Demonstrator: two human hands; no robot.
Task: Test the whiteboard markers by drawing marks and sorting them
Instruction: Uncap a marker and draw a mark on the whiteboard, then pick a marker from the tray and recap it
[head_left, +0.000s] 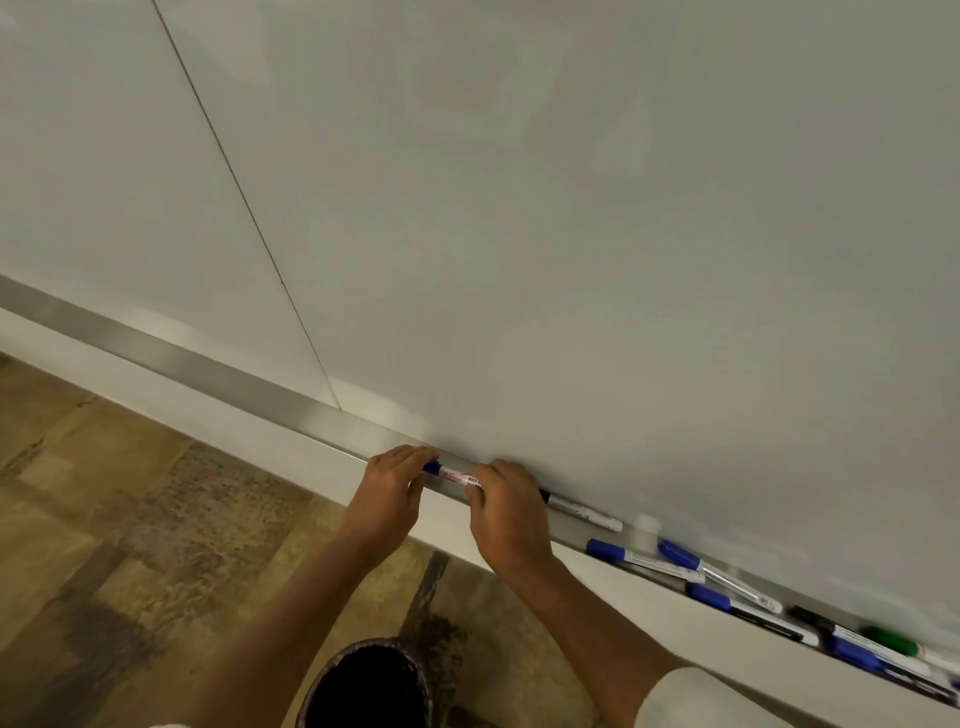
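A white marker with a blue cap (453, 475) is held level just over the metal tray (234, 375) at the whiteboard's bottom edge. My left hand (390, 493) grips its blue cap end and my right hand (508, 512) grips the barrel. The whiteboard (571, 234) above shows no marks. To the right, a black-capped marker (584, 512) lies in the tray, then several blue-capped markers (680, 556), a black one and a green one (889, 640) in a loose pile.
A dark round bin (371, 686) stands on the patterned floor (130, 519) directly below my arms. A thin seam (244, 197) runs down the board on the left. The tray left of my hands holds nothing.
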